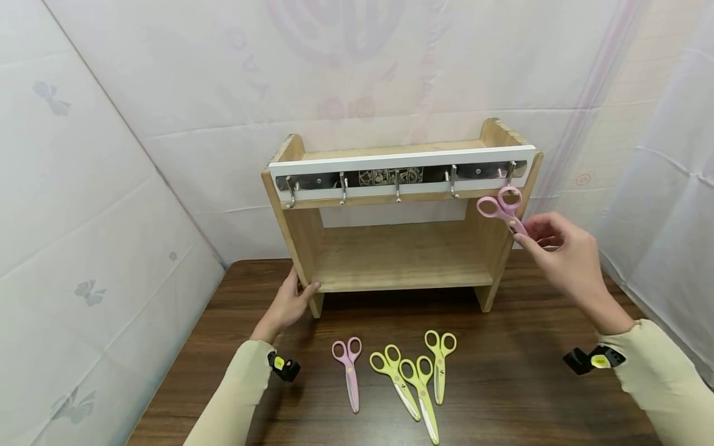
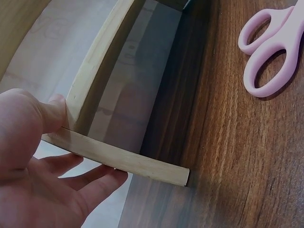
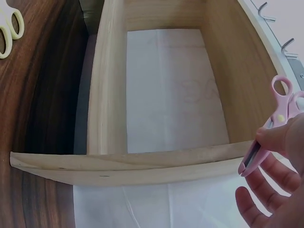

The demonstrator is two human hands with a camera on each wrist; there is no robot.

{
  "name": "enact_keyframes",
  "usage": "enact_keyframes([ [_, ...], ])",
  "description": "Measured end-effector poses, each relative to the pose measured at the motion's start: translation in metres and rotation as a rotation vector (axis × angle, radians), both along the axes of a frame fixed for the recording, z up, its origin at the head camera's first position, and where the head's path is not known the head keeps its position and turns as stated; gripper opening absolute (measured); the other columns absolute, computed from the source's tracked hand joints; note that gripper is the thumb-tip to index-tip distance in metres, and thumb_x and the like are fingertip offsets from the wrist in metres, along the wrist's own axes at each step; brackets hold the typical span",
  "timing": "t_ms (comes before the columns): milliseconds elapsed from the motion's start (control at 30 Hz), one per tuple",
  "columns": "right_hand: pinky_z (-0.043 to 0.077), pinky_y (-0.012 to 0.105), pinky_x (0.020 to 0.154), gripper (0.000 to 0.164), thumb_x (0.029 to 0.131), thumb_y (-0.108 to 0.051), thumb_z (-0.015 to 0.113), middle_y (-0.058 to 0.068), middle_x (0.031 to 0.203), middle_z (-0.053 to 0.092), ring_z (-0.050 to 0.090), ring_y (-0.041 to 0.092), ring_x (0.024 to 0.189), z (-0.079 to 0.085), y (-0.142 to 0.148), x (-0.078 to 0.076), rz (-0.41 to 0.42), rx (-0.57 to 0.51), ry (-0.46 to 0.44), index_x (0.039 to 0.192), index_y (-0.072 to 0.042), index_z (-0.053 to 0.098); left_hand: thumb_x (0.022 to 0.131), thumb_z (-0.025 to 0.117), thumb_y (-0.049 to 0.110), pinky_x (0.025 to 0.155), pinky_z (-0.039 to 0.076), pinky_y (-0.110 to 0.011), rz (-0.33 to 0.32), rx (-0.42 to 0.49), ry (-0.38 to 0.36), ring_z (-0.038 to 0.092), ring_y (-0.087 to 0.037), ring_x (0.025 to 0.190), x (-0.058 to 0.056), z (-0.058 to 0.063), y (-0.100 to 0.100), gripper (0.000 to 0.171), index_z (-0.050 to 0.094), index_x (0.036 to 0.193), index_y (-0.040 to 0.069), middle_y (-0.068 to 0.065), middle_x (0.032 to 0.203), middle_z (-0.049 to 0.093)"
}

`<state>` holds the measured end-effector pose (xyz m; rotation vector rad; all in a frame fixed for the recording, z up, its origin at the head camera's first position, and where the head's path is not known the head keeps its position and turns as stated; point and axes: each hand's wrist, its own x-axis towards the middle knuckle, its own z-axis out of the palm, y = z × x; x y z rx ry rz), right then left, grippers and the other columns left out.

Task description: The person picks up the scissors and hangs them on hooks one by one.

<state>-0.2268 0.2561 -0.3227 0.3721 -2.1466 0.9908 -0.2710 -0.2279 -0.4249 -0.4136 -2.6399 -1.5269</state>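
My right hand pinches pink scissors by the blades between thumb and fingers, with the handle loops pointing up. One loop overlaps the rightmost metal hook in the head view. That hook belongs to a row of several on the white front rail of a small wooden shelf. My left hand grips the shelf's lower left side. In the left wrist view, the thumb presses the board's edge while the fingers lie along the outside of the side panel.
On the dark wooden table, in front of the shelf, lie another pair of pink scissors and three yellow pairs: one left, one middle, one right. White patterned sheeting hangs behind and at both sides.
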Motion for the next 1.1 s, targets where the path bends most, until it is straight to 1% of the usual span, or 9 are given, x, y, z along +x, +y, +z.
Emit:
enact_keyframes([
  [133, 0.045, 0.005, 0.065, 0.018, 0.083, -0.005, 0.077, 0.001, 0.083, 0.065, 0.059, -0.001, 0.072, -0.004, -0.002, -0.001, 0.02, -0.023, -0.006, 0.099, -0.004, 0.068, 0.102, 0.054, 0.017, 0.096, 0.047, -0.054, 0.008, 0.011, -0.016, 0.046, -0.037, 0.129, 0.0, 0.001, 0.001, 0.065, 0.017, 0.155, 0.019, -0.022, 0.144, 0.041],
  [267, 0.046, 0.006, 0.065, 0.018, 0.085, -0.005, 0.076, 0.002, 0.084, 0.065, 0.059, 0.0, 0.073, -0.008, -0.005, -0.002, 0.031, -0.031, -0.006, 0.101, -0.003, 0.067, 0.102, 0.053, 0.016, 0.098, 0.045, -0.055, 0.005, 0.016, -0.016, 0.045, -0.038, 0.129, 0.001, 0.002, 0.003, 0.064, 0.017, 0.155, 0.017, -0.024, 0.144, 0.04],
  [367, 0.046, 0.007, 0.065, 0.018, 0.085, -0.005, 0.075, 0.002, 0.084, 0.064, 0.058, 0.0, 0.073, -0.013, -0.007, -0.003, 0.033, -0.034, -0.011, 0.101, -0.003, 0.067, 0.102, 0.052, 0.011, 0.098, 0.045, -0.056, -0.002, 0.016, -0.025, 0.045, -0.04, 0.129, 0.009, 0.014, 0.008, 0.064, 0.016, 0.155, 0.011, -0.028, 0.143, 0.039],
  [433, 0.046, 0.007, 0.065, 0.017, 0.085, -0.005, 0.075, 0.002, 0.083, 0.064, 0.058, 0.001, 0.073, -0.016, -0.009, -0.003, 0.035, -0.04, -0.018, 0.101, -0.003, 0.067, 0.102, 0.052, 0.011, 0.097, 0.046, -0.055, 0.001, 0.021, -0.03, 0.045, -0.039, 0.129, 0.009, 0.015, 0.007, 0.064, 0.016, 0.155, 0.012, -0.026, 0.143, 0.039],
  [500, 0.046, 0.007, 0.065, 0.017, 0.085, -0.005, 0.075, 0.002, 0.083, 0.064, 0.058, 0.001, 0.073, -0.02, -0.011, -0.003, 0.036, -0.043, -0.024, 0.1, -0.003, 0.067, 0.102, 0.052, 0.012, 0.096, 0.047, -0.055, 0.002, 0.017, -0.029, 0.046, -0.038, 0.128, 0.009, 0.014, 0.007, 0.064, 0.017, 0.155, 0.013, -0.025, 0.143, 0.04],
  [600, 0.046, 0.007, 0.065, 0.016, 0.085, -0.005, 0.075, 0.002, 0.082, 0.064, 0.058, 0.002, 0.073, -0.025, -0.013, -0.003, 0.04, -0.05, -0.034, 0.099, -0.004, 0.067, 0.102, 0.053, 0.017, 0.096, 0.047, -0.054, 0.009, 0.021, -0.023, 0.047, -0.035, 0.127, 0.001, 0.002, 0.002, 0.062, 0.019, 0.154, 0.02, -0.02, 0.142, 0.041],
  [800, 0.046, 0.007, 0.065, 0.015, 0.086, -0.004, 0.074, 0.004, 0.082, 0.064, 0.058, 0.002, 0.072, -0.031, -0.016, -0.003, 0.05, -0.062, -0.046, 0.098, -0.004, 0.067, 0.102, 0.052, 0.017, 0.096, 0.047, -0.054, 0.001, 0.015, -0.019, 0.048, -0.036, 0.126, 0.001, 0.001, 0.002, 0.062, 0.019, 0.154, 0.018, -0.022, 0.141, 0.042],
  [1100, 0.046, 0.007, 0.064, 0.012, 0.086, -0.006, 0.074, 0.003, 0.081, 0.064, 0.058, 0.003, 0.071, -0.031, -0.016, -0.002, 0.037, -0.059, -0.047, 0.097, -0.005, 0.067, 0.102, 0.052, 0.019, 0.096, 0.047, -0.054, 0.002, 0.009, -0.016, 0.047, -0.037, 0.127, 0.0, -0.001, 0.001, 0.063, 0.017, 0.155, 0.019, -0.023, 0.142, 0.041],
])
